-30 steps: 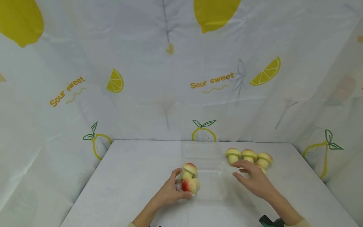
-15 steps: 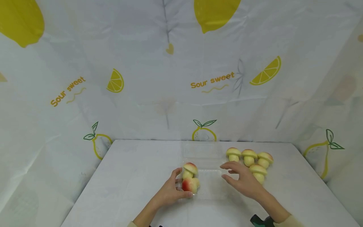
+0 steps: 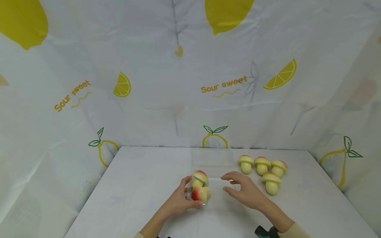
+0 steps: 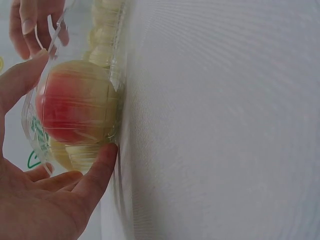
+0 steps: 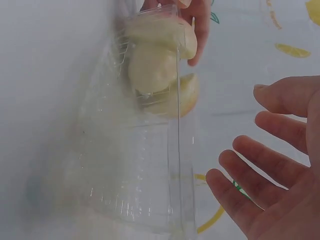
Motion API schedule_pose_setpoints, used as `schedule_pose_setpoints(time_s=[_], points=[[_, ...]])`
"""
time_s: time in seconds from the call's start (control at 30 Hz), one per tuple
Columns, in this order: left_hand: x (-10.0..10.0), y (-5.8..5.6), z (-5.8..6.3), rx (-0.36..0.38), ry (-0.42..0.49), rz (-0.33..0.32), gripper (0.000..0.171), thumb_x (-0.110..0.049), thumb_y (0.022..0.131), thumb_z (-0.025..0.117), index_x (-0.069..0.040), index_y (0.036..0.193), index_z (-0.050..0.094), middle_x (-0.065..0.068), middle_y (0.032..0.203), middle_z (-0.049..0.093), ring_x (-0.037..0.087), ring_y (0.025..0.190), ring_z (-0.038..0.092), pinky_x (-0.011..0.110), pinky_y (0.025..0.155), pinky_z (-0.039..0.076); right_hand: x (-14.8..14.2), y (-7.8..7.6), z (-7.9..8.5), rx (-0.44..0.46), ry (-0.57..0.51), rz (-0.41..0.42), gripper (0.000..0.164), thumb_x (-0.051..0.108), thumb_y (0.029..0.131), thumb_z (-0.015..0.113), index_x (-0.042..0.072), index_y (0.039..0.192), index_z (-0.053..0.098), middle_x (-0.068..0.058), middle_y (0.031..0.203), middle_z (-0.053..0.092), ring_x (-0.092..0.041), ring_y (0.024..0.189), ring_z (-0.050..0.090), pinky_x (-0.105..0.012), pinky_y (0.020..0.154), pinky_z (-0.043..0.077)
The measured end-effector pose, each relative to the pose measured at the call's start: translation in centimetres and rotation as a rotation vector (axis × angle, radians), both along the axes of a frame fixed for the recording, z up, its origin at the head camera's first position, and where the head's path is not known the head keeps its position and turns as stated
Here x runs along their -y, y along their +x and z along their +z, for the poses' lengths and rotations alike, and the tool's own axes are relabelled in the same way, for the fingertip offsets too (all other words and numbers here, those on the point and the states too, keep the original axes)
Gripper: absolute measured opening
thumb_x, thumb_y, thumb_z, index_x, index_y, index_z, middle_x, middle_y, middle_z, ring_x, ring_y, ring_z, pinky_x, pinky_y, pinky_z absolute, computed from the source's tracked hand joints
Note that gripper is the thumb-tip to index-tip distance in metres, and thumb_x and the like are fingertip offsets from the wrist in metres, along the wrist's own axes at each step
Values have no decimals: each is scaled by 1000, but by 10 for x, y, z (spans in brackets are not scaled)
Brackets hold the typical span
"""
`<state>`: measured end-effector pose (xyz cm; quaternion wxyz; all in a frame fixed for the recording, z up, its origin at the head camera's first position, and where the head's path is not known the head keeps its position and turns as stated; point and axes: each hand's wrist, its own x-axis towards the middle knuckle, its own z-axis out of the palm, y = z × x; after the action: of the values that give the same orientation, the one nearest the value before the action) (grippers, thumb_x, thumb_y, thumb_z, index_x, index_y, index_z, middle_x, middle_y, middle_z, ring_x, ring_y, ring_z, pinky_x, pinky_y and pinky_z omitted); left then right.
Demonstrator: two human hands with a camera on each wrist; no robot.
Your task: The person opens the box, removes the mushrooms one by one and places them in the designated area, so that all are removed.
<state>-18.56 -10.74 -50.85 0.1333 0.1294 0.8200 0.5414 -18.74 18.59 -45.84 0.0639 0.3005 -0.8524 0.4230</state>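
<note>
A clear plastic clamshell box (image 3: 218, 202) lies open on the table, its lid (image 3: 212, 158) folded back. My left hand (image 3: 177, 200) holds the box's left end, thumb and fingers spread around its wall. Inside that end sit two pale yellow mushroom-shaped pieces with reddish caps; the rear one (image 3: 199, 178) stands cap up, while the front one (image 4: 75, 102) turns its red cap toward the left wrist view. My right hand (image 3: 245, 192) hovers over the box's right side, holding nothing, its fingers (image 5: 260, 157) apart from the wall in the right wrist view.
To the right of the box, several more mushroom-shaped pieces (image 3: 271, 183) stand grouped on the white table (image 3: 143, 175). A white sheet (image 3: 154, 82) printed with lemons rises behind the table and along its sides.
My right hand has moved left, away from the grouped mushroom-shaped pieces and over the box. The left hand keeps its place on the box.
</note>
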Motion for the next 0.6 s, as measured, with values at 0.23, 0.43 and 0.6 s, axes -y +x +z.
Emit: schedule_pose_setpoints(time_s=[0.23,0.43,0.6], points=[[0,0,0,1,7,-3,103,-31,78,91,-8,155,27,16,160,33,21,103,63,36,83,53,12,-6,1,13,14,-15,25,20,95,74,12,118,70,1,116,68,-13,105,63,-42,88,57],[0,1,1,-3,-5,-2,102,-32,78,90,-10,156,27,15,160,33,22,106,62,37,84,52,22,-11,0,48,-15,-27,26,20,95,74,7,118,71,-4,115,69,-26,105,66,-44,87,57],[-1,1,2,0,-3,-4,102,-32,78,90,-11,156,27,16,160,33,22,105,63,39,84,53,32,-15,0,102,-28,-58,28,20,95,75,7,119,70,-5,116,69,-34,107,65,-43,88,56]])
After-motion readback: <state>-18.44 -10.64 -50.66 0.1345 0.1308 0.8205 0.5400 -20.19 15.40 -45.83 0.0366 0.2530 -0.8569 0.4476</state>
